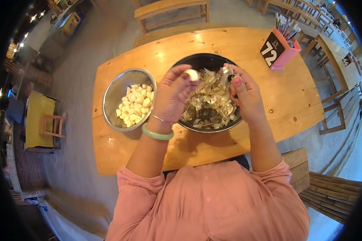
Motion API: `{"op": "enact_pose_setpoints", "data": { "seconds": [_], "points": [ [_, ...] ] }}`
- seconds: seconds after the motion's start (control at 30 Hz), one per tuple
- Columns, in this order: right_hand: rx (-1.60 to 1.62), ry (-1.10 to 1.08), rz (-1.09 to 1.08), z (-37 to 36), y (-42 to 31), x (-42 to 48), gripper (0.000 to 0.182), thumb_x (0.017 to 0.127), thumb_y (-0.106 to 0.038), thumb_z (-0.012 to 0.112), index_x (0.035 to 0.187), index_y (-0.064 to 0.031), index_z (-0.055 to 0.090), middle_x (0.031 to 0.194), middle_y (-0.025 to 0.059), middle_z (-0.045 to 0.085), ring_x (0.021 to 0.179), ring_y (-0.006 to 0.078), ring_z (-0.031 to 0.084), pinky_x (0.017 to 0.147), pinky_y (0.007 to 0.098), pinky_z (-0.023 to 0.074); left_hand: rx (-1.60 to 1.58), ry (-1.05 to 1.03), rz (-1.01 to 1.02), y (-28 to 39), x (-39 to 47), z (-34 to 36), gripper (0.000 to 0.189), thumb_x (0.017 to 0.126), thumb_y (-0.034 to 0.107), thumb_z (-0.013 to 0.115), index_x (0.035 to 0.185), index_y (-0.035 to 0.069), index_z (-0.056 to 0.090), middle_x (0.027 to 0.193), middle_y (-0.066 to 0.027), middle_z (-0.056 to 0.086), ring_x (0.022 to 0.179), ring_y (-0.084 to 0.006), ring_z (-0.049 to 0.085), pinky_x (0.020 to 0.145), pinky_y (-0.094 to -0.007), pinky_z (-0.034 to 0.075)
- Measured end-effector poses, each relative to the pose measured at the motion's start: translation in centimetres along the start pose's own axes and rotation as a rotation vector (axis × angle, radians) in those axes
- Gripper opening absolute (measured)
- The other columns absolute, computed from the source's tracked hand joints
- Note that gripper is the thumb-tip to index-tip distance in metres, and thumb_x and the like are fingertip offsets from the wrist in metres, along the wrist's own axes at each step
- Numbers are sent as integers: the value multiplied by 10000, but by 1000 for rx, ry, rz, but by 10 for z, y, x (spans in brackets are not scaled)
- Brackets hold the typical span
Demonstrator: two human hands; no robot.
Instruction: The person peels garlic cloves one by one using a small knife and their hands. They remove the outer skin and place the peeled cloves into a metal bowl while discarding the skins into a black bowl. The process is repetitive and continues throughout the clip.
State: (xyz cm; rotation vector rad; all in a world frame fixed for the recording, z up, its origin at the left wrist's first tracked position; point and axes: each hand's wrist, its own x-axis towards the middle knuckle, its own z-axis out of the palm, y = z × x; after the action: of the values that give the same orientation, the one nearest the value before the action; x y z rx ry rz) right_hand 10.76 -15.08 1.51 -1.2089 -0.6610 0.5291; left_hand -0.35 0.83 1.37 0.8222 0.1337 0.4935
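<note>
Between the thumb and fingers of my left hand (175, 96) is a peeled garlic clove (192, 75), pale and smooth. My right hand (246, 93) pinches a piece of papery garlic skin (227, 71). Both hands are raised over a dark round pan (209, 130). Loose garlic skins (209, 99) lie in the pan, with some dark bottom showing among them. To the left, close to my left wrist, stands a stainless steel bowl (113, 90) with many peeled garlic cloves (135, 104) gathered in its lower right part.
The wooden table (271, 120) bears all of this. At its far right corner a pink holder (285, 55) with a black number sign contains wrapped utensils (285, 27). A wooden bench (172, 10) stands beyond the table, and a wooden stool (52, 125) stands off to the left.
</note>
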Motion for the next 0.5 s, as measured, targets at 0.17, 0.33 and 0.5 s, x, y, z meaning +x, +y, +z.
{"op": "enact_pose_setpoints", "data": {
  "seconds": [0.17, 0.33, 0.5],
  "points": [
    [-55, -15, 24, -6, -4, -1, 394, 893, -360, 557, 1092, -20, 583, 738, -41, 514, 567, 12, 379, 507, 159, 307, 724, 229, 260, 50, -8, -36, 175, 861, 99, 589, 1003, -3, 586, 866, -35, 611, 760, -100, 578, 682, -218, 470],
    [-62, 15, 154, -12, -1, -3, 330, 888, -334, 575, 947, -13, 622, 734, -38, 545, 632, 25, 420, 565, 177, 350, 1303, 312, 163, 77, -13, -78, 134, 804, 77, 647, 917, 9, 626, 841, -17, 621, 720, -84, 527, 659, -206, 441],
    [-196, 20, 59, -5, -1, -1, 179, 887, -214, 587, 901, -36, 603, 770, -41, 546, 693, 26, 444, 601, 172, 366, 1488, -142, 196, 78, 10, -40, 124, 780, 68, 633, 897, 25, 641, 828, -54, 633, 731, -148, 572, 661, -268, 459]
  ]
}}
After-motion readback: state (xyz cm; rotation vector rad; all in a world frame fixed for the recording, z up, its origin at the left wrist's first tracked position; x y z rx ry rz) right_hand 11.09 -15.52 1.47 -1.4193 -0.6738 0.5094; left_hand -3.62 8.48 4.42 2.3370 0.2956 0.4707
